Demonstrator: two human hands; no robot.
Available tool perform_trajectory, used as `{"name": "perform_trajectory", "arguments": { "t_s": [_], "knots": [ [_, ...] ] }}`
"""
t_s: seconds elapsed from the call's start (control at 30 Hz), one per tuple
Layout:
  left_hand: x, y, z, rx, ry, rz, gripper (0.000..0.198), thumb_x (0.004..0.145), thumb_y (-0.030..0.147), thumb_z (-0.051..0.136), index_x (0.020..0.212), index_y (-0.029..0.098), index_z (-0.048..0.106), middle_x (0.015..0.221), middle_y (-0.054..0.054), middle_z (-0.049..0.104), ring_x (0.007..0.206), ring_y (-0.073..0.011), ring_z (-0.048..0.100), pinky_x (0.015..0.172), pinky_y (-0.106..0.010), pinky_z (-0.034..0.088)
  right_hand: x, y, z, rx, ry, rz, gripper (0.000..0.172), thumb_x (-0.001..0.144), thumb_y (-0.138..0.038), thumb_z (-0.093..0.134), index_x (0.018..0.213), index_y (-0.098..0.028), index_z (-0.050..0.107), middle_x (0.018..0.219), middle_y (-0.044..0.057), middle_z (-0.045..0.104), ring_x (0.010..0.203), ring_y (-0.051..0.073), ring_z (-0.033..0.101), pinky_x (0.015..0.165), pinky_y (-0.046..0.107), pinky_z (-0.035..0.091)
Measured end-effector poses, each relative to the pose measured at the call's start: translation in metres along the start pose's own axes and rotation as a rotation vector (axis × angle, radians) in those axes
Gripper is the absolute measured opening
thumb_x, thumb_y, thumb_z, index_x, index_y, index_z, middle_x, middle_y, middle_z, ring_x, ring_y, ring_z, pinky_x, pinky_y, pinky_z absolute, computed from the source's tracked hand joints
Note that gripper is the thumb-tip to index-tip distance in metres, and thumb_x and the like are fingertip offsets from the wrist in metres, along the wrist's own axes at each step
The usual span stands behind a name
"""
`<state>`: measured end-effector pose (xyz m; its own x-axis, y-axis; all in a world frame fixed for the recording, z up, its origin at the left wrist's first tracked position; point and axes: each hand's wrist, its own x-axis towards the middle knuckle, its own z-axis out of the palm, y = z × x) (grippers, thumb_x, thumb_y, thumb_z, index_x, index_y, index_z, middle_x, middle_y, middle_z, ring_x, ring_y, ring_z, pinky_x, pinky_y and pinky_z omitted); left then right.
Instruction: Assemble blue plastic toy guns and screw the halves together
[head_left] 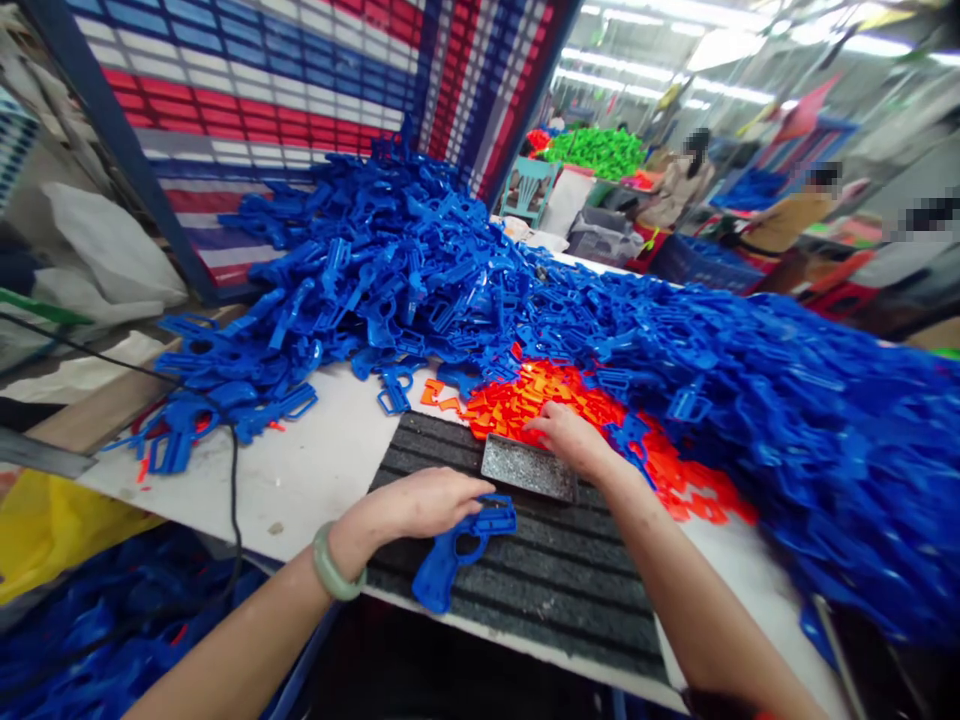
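Note:
My left hand (427,505), with a pale green bangle on its wrist, grips the top edge of a blue toy gun shell (442,570). The shell lies on a dark ridged mat (570,570), its handle pointing toward me. Over the heap of small orange plastic pieces (517,395), my right hand (566,432) has its fingers bent down and drawn together at the near edge. Whatever is between those fingertips is hidden. Just below that hand, a shallow dark tray (525,468) with a speckled grey inside sits on the mat.
A tall heap of blue gun shells (420,260) leans against a striped mesh screen (262,90). More blue shells (862,450) spread along the right. A black cable (234,470) hangs over the table's left side. Several people sit at other tables in the back right.

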<state>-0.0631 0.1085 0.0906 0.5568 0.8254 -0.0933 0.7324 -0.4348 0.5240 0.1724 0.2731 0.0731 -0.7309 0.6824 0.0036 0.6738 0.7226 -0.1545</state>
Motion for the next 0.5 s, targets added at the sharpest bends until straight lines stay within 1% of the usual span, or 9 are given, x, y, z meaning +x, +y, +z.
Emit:
{"name": "perform_trajectory", "arguments": {
  "t_s": [0.1, 0.17, 0.23, 0.3, 0.33, 0.4, 0.43, 0.5],
  "knots": [
    [0.003, -0.001, 0.013, 0.072, 0.083, -0.023, 0.035, 0.092, 0.020, 0.052, 0.126, 0.021, 0.060, 0.106, -0.008, 0.071, 0.098, -0.0217, 0.067, 0.085, -0.031, 0.050, -0.002, 0.004, -0.004, 0.016, 0.026, -0.007, 0.019, 0.084, -0.013, 0.057, 0.096, -0.020, 0.070, 0.093, 0.008, 0.060, 0.085, 0.020, 0.057, 0.077, 0.029, 0.044],
    [0.001, 0.000, 0.016, 0.066, 0.195, -0.050, 0.030, 0.092, 0.018, 0.051, 0.119, 0.021, 0.065, 0.100, -0.007, 0.071, 0.097, -0.0219, 0.065, 0.089, -0.035, 0.050, -0.008, 0.002, -0.006, 0.072, 0.090, 0.002, 0.013, 0.087, -0.019, 0.056, 0.093, -0.018, 0.067, 0.096, 0.009, 0.061, 0.089, 0.020, 0.058, 0.080, 0.031, 0.046],
    [0.000, 0.002, 0.016, -0.048, 0.353, -0.092, 0.028, 0.094, 0.019, 0.048, 0.113, 0.021, 0.068, 0.099, -0.007, 0.070, 0.097, -0.0206, 0.064, 0.092, -0.036, 0.049, -0.018, -0.008, -0.007, 0.269, 0.206, 0.056, 0.012, 0.088, -0.028, 0.056, 0.090, -0.019, 0.064, 0.093, 0.008, 0.063, 0.087, 0.020, 0.059, 0.078, 0.032, 0.047],
    [0.001, 0.007, 0.017, -0.273, 0.513, -0.159, 0.028, 0.094, 0.022, 0.049, 0.115, 0.021, 0.067, 0.102, -0.006, 0.069, 0.094, -0.0175, 0.065, 0.087, -0.032, 0.052, -0.029, -0.027, -0.005, 0.627, 0.287, 0.150, 0.017, 0.085, -0.037, 0.060, 0.088, -0.021, 0.060, 0.083, 0.004, 0.064, 0.077, 0.018, 0.060, 0.071, 0.031, 0.048],
    [0.003, 0.011, 0.018, -0.406, 0.568, -0.191, 0.030, 0.093, 0.024, 0.052, 0.120, 0.021, 0.065, 0.105, -0.006, 0.068, 0.091, -0.0163, 0.066, 0.082, -0.029, 0.054, -0.035, -0.039, -0.004, 0.829, 0.269, 0.199, 0.022, 0.083, -0.042, 0.063, 0.088, -0.022, 0.059, 0.079, 0.002, 0.064, 0.072, 0.017, 0.061, 0.067, 0.030, 0.048],
    [0.006, 0.018, 0.022, -0.635, 0.618, -0.232, 0.040, 0.088, 0.027, 0.060, 0.127, 0.019, 0.060, 0.109, -0.007, 0.068, 0.089, -0.0157, 0.067, 0.074, -0.025, 0.056, -0.044, -0.063, 0.002, 1.153, 0.170, 0.261, 0.030, 0.077, -0.047, 0.070, 0.087, -0.022, 0.057, 0.073, -0.001, 0.065, 0.068, 0.016, 0.062, 0.064, 0.029, 0.049],
    [0.008, 0.022, 0.025, -0.705, 0.624, -0.235, 0.041, 0.087, 0.027, 0.062, 0.127, 0.018, 0.060, 0.110, -0.007, 0.068, 0.090, -0.0162, 0.068, 0.075, -0.024, 0.057, -0.048, -0.074, 0.006, 1.265, 0.126, 0.281, 0.032, 0.075, -0.047, 0.072, 0.087, -0.022, 0.057, 0.072, -0.002, 0.066, 0.067, 0.015, 0.062, 0.064, 0.029, 0.049],
    [0.010, 0.028, 0.030, -0.750, 0.646, -0.212, 0.033, 0.088, 0.028, 0.061, 0.120, 0.017, 0.066, 0.109, -0.006, 0.070, 0.094, -0.0166, 0.068, 0.081, -0.025, 0.056, -0.054, -0.090, 0.013, 1.407, 0.060, 0.304, 0.033, 0.072, -0.047, 0.075, 0.086, -0.022, 0.057, 0.073, -0.002, 0.068, 0.068, 0.015, 0.064, 0.065, 0.028, 0.050]
  ]
}}
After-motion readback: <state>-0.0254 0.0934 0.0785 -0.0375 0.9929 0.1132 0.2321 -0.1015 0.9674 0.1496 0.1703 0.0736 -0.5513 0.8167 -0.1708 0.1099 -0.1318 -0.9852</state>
